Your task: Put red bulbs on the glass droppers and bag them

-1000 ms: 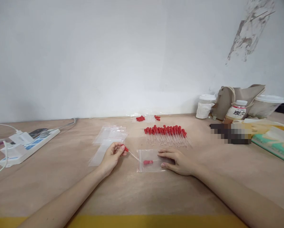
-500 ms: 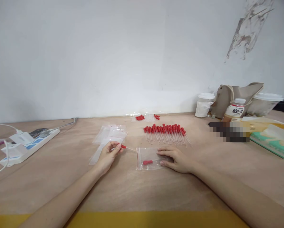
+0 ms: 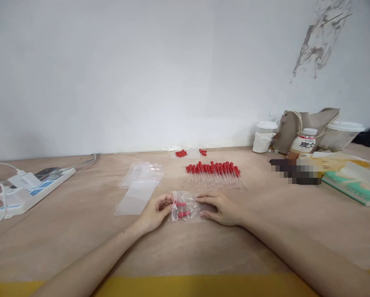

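Note:
A clear zip-lock bag (image 3: 193, 218) lies on the table between my hands. Inside it are two droppers with red rubber bulbs: an upper dropper (image 3: 181, 204) and a lower dropper (image 3: 184, 214). My left hand (image 3: 157, 211) is at the bag's left, open end, its fingertips pinched at the bulb end of the upper dropper and partly hidden by wrinkled film. My right hand (image 3: 220, 209) holds the bag's right end, fingers above and thumb below. Behind the bag lies a row of red-bulbed droppers (image 3: 214, 169). Flat zip-lock bags (image 3: 135, 198) are left of it.
Loose red bulbs (image 3: 181, 153) and clear tubes lie on plastic by the wall. A power strip (image 3: 42, 194) with chargers is at left. On the right stand a lidded cup (image 3: 263, 140), a bottle (image 3: 305, 142), a beige bag (image 3: 285, 132) and a tissue pack (image 3: 352, 187).
My left hand has moved right to the bag's mouth, and the dropper it held now lies inside beside the other one. My right hand and the bag have shifted slightly left.

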The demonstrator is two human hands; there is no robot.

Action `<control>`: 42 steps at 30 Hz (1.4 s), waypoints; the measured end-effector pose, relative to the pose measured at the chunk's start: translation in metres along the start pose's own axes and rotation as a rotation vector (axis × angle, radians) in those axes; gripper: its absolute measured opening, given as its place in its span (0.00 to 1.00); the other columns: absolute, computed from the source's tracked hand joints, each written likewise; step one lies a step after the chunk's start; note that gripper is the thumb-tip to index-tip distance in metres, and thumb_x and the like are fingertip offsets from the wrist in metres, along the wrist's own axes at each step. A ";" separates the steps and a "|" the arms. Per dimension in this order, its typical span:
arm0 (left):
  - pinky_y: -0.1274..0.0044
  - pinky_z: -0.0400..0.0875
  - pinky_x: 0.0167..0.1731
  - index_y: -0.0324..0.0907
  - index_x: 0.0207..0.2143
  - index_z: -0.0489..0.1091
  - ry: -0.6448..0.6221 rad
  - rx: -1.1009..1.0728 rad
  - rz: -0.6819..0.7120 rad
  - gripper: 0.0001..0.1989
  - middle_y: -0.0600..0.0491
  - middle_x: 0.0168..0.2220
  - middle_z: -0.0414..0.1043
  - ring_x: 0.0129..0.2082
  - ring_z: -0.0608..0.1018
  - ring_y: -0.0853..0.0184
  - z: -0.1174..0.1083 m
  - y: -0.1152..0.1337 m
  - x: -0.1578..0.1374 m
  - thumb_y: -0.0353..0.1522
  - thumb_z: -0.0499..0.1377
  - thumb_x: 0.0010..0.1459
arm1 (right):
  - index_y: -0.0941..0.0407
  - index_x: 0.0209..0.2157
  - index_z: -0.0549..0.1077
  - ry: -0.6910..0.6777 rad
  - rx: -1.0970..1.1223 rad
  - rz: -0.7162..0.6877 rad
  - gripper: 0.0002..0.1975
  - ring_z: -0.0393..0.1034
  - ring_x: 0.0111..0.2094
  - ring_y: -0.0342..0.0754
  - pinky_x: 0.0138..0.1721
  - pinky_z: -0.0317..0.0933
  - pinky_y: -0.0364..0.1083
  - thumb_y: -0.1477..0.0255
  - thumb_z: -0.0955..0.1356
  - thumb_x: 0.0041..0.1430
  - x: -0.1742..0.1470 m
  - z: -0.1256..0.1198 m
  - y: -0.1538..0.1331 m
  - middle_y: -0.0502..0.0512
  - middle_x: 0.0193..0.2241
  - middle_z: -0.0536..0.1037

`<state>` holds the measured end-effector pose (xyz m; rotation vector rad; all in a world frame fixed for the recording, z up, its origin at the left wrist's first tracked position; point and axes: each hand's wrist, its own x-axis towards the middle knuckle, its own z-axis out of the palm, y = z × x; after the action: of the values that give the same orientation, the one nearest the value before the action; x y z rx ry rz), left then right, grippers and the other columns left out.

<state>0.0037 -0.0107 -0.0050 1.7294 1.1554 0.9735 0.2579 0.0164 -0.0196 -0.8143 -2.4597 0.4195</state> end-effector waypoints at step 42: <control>0.79 0.63 0.29 0.41 0.26 0.68 0.303 0.213 0.080 0.07 0.54 0.26 0.70 0.27 0.72 0.68 -0.024 0.001 0.024 0.35 0.60 0.44 | 0.53 0.47 0.68 0.026 -0.037 -0.033 0.20 0.61 0.46 0.50 0.48 0.54 0.51 0.60 0.63 0.53 -0.015 -0.014 0.002 0.58 0.45 0.68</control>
<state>-0.0110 0.0168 0.0083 1.8505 1.4358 1.2309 0.2771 0.0104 -0.0142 -0.7882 -2.4599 0.3495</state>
